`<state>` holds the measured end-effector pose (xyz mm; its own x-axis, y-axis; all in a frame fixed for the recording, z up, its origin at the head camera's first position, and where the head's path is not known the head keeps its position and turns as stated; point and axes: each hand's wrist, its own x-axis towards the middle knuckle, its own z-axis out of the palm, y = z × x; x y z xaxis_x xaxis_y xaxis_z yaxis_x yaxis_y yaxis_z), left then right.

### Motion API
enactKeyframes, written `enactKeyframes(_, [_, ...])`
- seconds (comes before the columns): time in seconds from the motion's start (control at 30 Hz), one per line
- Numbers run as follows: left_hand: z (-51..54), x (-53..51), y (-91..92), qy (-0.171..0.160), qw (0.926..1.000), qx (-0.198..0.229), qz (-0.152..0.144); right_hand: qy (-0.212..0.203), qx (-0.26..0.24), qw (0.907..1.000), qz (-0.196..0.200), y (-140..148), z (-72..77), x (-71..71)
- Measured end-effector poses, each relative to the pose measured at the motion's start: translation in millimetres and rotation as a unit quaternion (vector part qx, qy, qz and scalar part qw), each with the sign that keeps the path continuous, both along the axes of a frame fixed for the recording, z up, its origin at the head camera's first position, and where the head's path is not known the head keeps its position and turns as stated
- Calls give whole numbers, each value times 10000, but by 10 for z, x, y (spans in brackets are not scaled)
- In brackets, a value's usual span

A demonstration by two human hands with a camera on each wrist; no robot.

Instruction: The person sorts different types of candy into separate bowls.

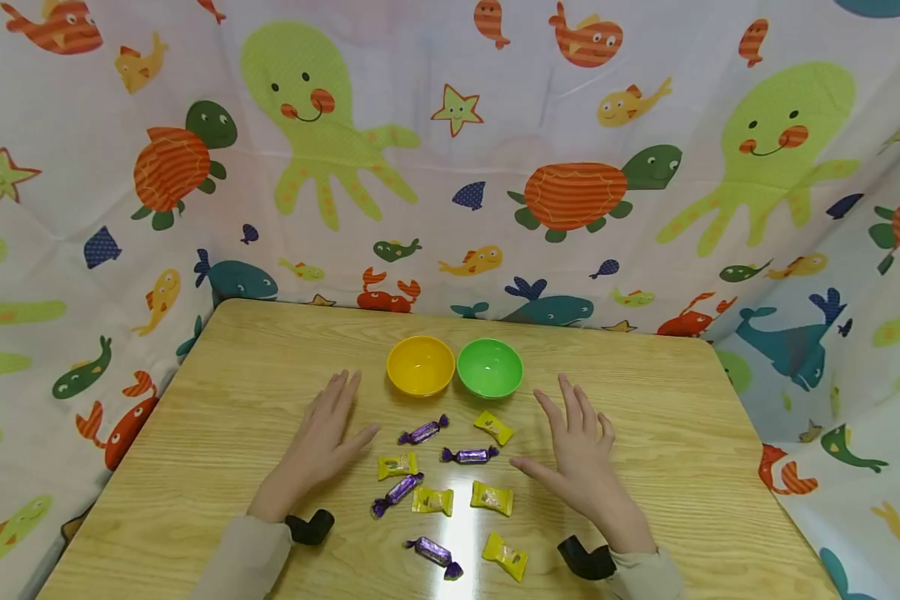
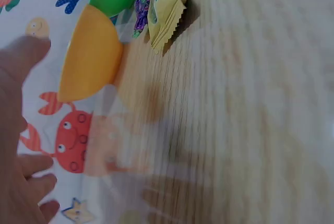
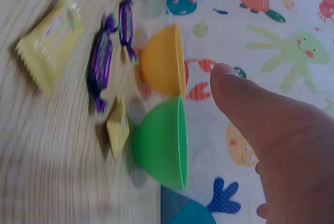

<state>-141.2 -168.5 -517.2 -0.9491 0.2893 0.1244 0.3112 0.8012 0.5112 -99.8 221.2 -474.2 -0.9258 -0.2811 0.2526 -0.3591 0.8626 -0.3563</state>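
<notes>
My left hand is over the table left of the candies, fingers extended and holding nothing. On the other side my right hand hovers with spread fingers, also holding nothing. Between them lie several yellow-wrapped candies and several purple twist-wrapped candies. Behind the candies stand a yellow bowl and a green bowl, side by side; both look empty in the head view. In the right wrist view, the thumb shows beside the green bowl.
The wooden table reaches back to a white curtain printed with sea animals, which also hangs along both sides. A black wrist mount sits at the left wrist, and another black mount at the right.
</notes>
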Motion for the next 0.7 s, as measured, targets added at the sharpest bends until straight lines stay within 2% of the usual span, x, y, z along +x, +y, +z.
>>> enactKeyframes(0.17, [-90,-211,46,-373,9953,870,-181,97,-575,9979,282,-208,-27,-52])
enactKeyframes(0.37, [-215,-456,98,-740,9770,1954,-427,546,-1103,9894,770,-412,-125,-131])
enactKeyframes(0.5, [-242,-564,167,-807,9699,2242,-494,588,-1209,9850,1080,-506,-146,-193])
enactKeyframes(0.63, [-260,-673,247,-751,9662,2398,-578,443,-1308,9807,1385,-595,-138,-276])
enactKeyframes(0.7, [-272,-724,285,-762,9616,2561,-625,348,-1408,9769,1570,-647,-147,-319])
